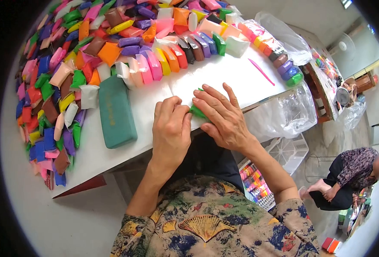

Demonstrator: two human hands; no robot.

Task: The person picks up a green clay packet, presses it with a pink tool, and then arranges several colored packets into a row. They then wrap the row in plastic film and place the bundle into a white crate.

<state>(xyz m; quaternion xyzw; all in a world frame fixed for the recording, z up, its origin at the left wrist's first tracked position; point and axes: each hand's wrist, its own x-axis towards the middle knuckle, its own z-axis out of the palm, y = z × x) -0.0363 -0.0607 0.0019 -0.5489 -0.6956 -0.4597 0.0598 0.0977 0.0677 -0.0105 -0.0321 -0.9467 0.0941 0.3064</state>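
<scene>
Your left hand (171, 128) curls tight around 1 green packet (197, 112) between both hands at the table (224, 77) edge, right hand (224, 116) spread flat over it, axis hidden.

L hand (171, 130): fingers curled, knuckles up | R hand (224, 118): flat, fingers spread | hands close

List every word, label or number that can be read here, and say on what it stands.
No text can be read.
Teal case: any mark is too faint to read.
Coloured packets: no print shows.
Green packet between left hand and right hand: none.
</scene>
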